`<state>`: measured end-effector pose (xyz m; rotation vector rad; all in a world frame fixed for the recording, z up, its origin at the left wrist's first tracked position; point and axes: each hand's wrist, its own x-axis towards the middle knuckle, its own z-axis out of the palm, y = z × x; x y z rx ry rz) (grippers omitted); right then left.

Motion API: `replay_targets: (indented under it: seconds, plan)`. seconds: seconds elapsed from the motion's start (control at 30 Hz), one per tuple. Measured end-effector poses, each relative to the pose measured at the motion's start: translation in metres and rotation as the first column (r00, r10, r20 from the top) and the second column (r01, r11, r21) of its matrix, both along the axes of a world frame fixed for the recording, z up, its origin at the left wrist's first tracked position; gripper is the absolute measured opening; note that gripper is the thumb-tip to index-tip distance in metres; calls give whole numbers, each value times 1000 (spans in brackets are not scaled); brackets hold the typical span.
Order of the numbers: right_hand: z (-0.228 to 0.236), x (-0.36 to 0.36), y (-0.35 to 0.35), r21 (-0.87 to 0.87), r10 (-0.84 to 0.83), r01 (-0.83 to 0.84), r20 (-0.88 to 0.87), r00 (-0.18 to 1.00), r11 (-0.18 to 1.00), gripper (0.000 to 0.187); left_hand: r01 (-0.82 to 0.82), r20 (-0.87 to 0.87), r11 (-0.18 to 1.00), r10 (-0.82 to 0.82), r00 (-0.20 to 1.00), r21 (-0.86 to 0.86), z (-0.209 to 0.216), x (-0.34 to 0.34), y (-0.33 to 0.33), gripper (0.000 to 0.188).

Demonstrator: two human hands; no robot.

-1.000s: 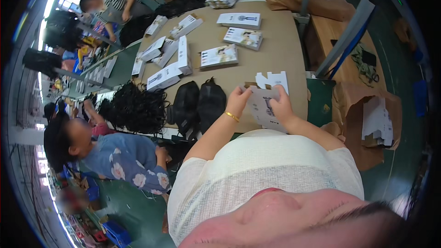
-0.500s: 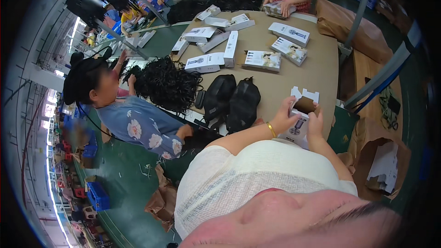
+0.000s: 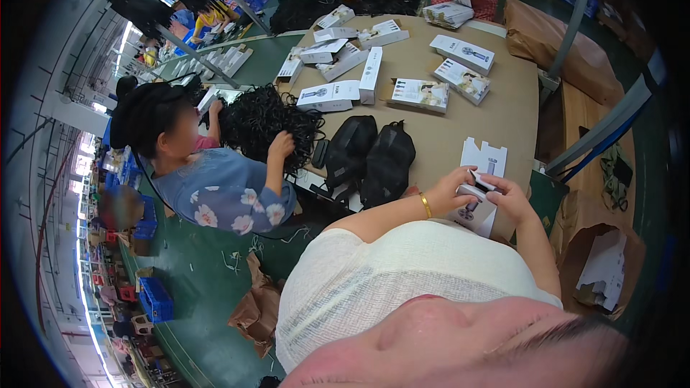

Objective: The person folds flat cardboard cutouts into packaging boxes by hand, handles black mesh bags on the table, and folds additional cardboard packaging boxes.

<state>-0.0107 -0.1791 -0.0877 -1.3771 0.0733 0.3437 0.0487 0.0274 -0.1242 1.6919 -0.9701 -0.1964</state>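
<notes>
In front of my body, both hands are at a white carton (image 3: pixel 468 217) printed with a dark device picture. My left hand (image 3: pixel 454 188), with a gold bangle at its wrist, grips the carton's edge from the left. My right hand (image 3: pixel 510 201) pinches the same part from the right, thumb and fingers drawn together. A small dark-and-white edge shows between the fingertips; its exact form is unclear. Just beyond the hands, a flat printed white panel with cut flaps (image 3: pixel 474 149) lies on the table; whether it joins the held carton is hidden.
Several white cartons (image 3: pixel 418 95) lie across the brown table (image 3: pixel 431 140). Two black bags (image 3: pixel 387 162) and a heap of black straps (image 3: pixel 269 126) are to the left, beside a person in blue. Across the table, people work by a carton stack (image 3: pixel 447 14). A metal post (image 3: pixel 611 118) stands right.
The carton's open end no longer faces up; my fingers have come closer together over it. The person in blue has raised a hand, and a person opposite has lifted a piece from the stack.
</notes>
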Motion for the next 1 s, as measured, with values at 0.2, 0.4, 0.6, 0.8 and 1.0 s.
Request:
replay_targets:
  seconds: [0.2,0.4,0.6,0.8,1.0]
  plan:
    - [-5,10,1,-217,7,-34,-124,992,976,38,-55,32,998,56,998,-33,1,-1,-4,36]
    - [-22,22,4,-273,-73,82,44,996,958,43,-107,117,990,96,989,94,6,14,7,34]
    - [-79,63,-45,-263,-525,513,26,851,817,42,-797,-347,577,721,600,-180,-14,96,40,43]
    - [-176,89,-62,-587,-630,518,16,776,623,61,-449,-224,813,548,806,371,-77,99,-8,62]
    - [-215,88,-56,-558,-574,449,-61,816,698,45,-229,-232,787,424,876,573,-160,69,-61,63]
